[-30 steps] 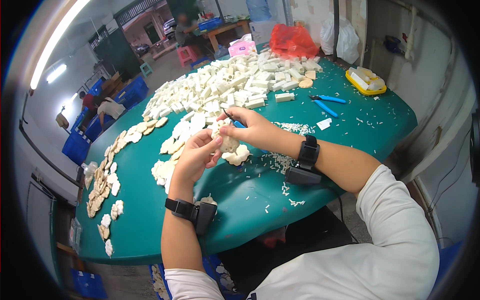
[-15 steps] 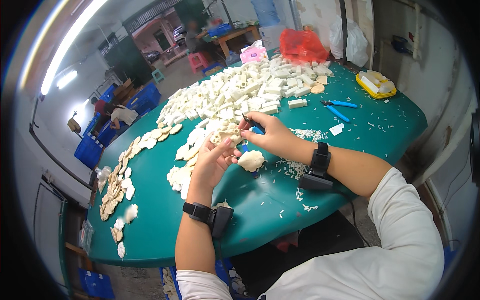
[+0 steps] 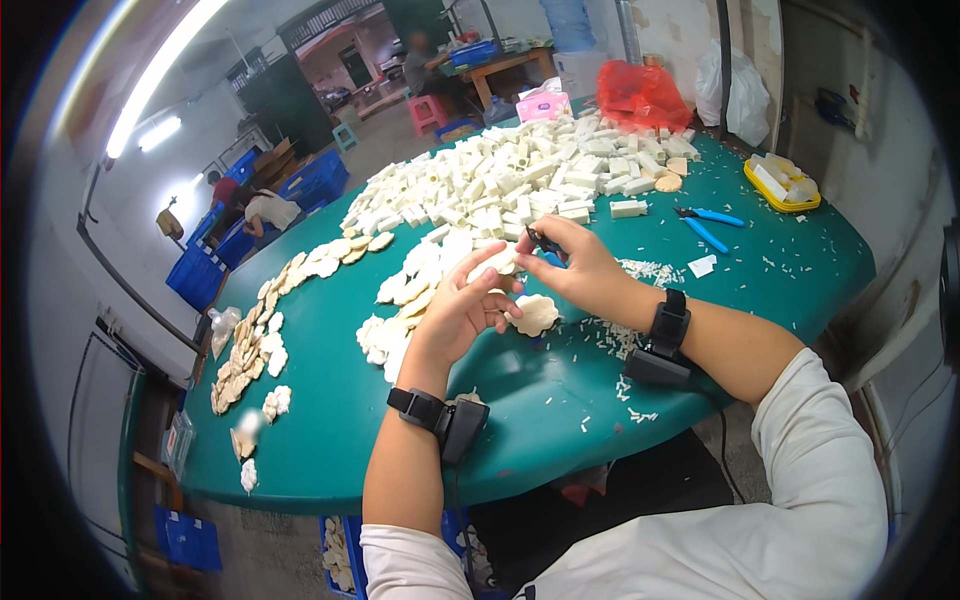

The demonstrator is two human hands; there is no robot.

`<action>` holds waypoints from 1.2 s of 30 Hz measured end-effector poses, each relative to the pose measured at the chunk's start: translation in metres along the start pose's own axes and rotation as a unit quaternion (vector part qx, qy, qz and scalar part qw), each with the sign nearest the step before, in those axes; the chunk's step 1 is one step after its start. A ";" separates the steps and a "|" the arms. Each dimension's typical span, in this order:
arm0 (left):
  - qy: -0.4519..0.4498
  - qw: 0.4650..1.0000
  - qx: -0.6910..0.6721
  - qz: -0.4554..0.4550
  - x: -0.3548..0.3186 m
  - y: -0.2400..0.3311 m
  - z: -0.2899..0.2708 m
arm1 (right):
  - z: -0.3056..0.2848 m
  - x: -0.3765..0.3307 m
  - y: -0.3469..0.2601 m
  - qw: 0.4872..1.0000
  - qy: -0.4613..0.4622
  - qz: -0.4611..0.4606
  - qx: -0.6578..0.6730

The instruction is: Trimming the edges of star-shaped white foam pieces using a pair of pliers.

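Observation:
My left hand (image 3: 462, 305) has its fingers curled around a cream scalloped plastic piece (image 3: 497, 262), partly hidden behind them. My right hand (image 3: 585, 268) grips blue-handled nippers (image 3: 545, 243), their dark jaws pointing up past the fingers. The right fingertips touch the same cream piece at its right edge. Just below the hands, another cream flower-shaped piece (image 3: 535, 315) rests on something blue, mostly hidden. To the left of my left hand lies a pile of similar flat cream pieces (image 3: 405, 290).
A big heap of white block-shaped parts (image 3: 500, 170) covers the back of the green table (image 3: 560, 420). Blue-handled pliers (image 3: 712, 225) and a yellow tray (image 3: 782, 185) lie at the right. White clippings (image 3: 650, 272) are scattered near my right forearm. Scalloped pieces (image 3: 240, 365) line the left.
The cream piece has turned between my hands: its hollow, pegged side showed before, and now a flatter face shows. My left fingers have spread somewhat. The whole view has shifted slightly.

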State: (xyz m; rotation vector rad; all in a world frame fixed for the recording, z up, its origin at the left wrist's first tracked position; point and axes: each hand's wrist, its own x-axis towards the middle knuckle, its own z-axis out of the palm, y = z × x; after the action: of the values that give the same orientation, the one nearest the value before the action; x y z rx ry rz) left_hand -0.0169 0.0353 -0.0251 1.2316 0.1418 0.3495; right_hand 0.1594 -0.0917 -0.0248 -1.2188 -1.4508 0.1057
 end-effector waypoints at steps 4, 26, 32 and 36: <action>0.038 0.996 0.068 -0.053 0.003 -0.003 -0.005 | 0.001 -0.001 -0.001 1.000 -0.007 0.006 0.025; 0.129 0.987 -0.024 0.091 -0.008 0.005 0.006 | -0.002 0.005 0.009 0.992 -0.049 0.109 -0.027; 0.116 0.990 -0.024 0.073 -0.005 0.004 0.010 | -0.011 0.000 0.023 0.978 -0.010 -0.121 -0.171; 0.073 0.996 -0.015 0.053 -0.008 0.002 0.009 | -0.009 0.000 0.013 0.972 -0.028 -0.137 -0.191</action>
State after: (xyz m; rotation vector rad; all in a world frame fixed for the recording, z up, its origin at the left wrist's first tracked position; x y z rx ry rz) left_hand -0.0221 0.0249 -0.0203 1.1872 0.1960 0.5327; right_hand 0.1741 -0.0912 -0.0308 -1.3124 -1.7264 -0.3444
